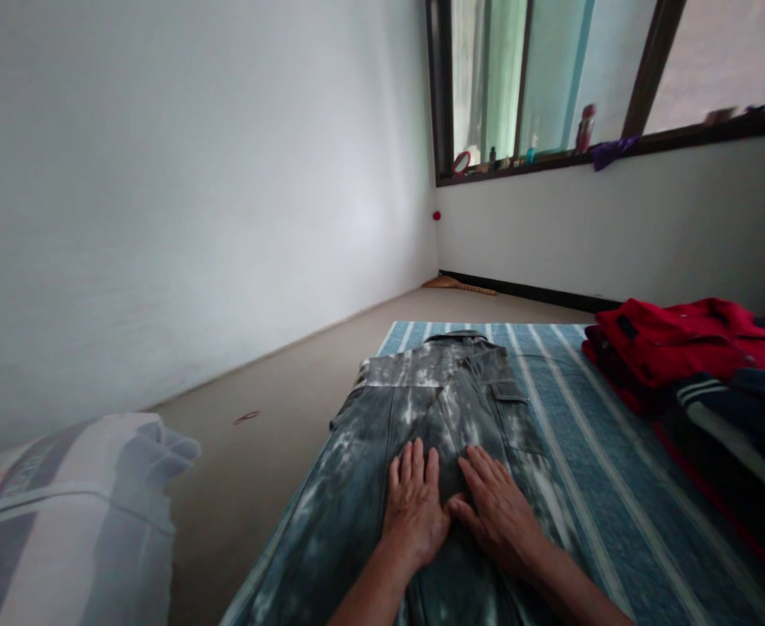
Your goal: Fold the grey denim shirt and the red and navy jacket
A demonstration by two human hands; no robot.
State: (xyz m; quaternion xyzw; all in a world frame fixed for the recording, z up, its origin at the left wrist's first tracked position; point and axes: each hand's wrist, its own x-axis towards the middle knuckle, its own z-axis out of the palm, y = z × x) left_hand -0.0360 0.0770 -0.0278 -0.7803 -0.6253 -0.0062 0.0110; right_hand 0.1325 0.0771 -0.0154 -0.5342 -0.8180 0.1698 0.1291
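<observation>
- Garment [448,417], one: mottled dark grey and whitish, with collar and flapped pocket; laid out lengthwise on the mat, collar end farthest from the wearer.
- Left hand [415,509]: released, palm down on the garment, fingers extended.
- Right hand [496,509]: likewise released and flat on the garment, just beside the left, thumb angled toward it.
- Mat [591,452]: blue with pale stripes, spread on the floor [297,435].
- Folded red clothing [688,339]: on the right, near dark folded clothing [741,404] with white stripes.
- Striped bundle [83,522]: white and grey, at left, well apart from the hands.
- Thin reddish loop [247,418]: on the floor, between bundle and garment.
- Brown object [461,284]: far corner, possibly a broom; too small to be certain.
- Window sill [682,143]: bearing a pink bottle [586,129] and purple cloth [610,152].
</observation>
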